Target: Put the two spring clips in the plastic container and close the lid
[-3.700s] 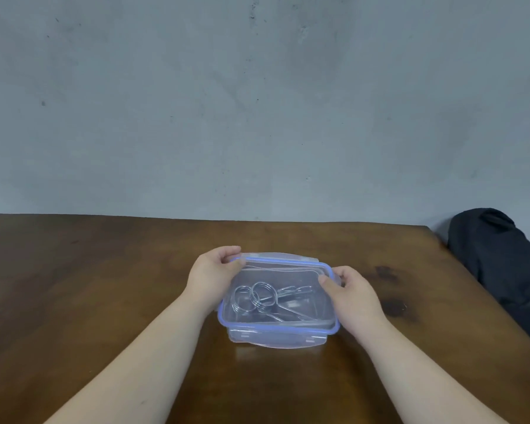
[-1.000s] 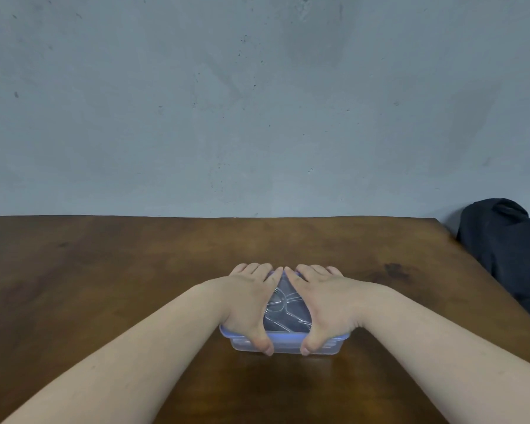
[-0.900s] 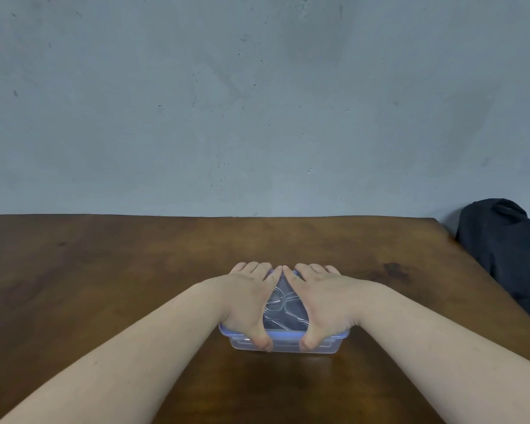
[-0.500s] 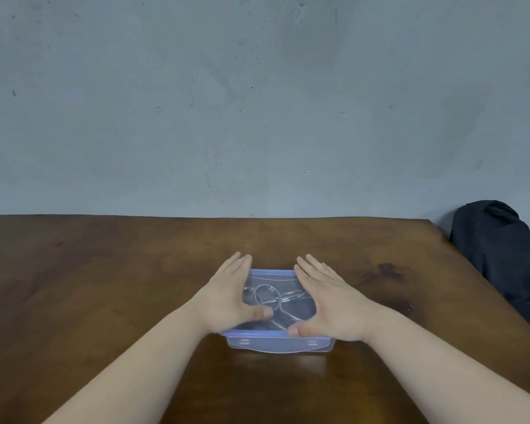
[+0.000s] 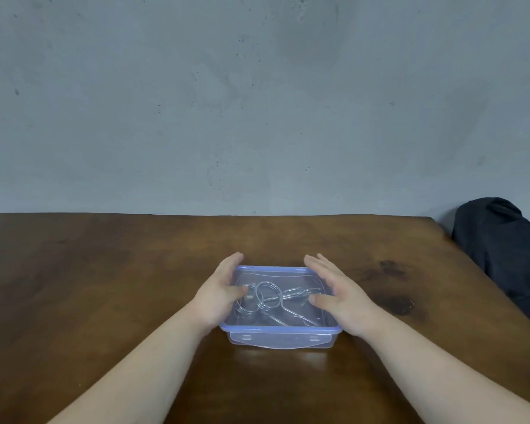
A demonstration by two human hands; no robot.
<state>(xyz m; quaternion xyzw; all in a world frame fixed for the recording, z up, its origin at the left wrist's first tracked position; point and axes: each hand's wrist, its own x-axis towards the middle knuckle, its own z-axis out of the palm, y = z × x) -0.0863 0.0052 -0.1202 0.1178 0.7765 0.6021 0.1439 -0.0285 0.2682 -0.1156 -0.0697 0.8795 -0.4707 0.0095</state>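
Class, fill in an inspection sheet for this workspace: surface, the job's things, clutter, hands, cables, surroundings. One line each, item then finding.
Surface: brown wooden table, dark stains on its right part.
Job's things: clear plastic container with blue-rimmed lid on top; two metal spring clips visible inside through the lid.
Clutter: nothing seen on the table besides the container.
Hands: left hand and right hand open, one at each side of the lid, thumbs on top of it.
Cables: nothing seen.
Surroundings: grey wall behind; dark bundle of fabric beyond the table's right edge.
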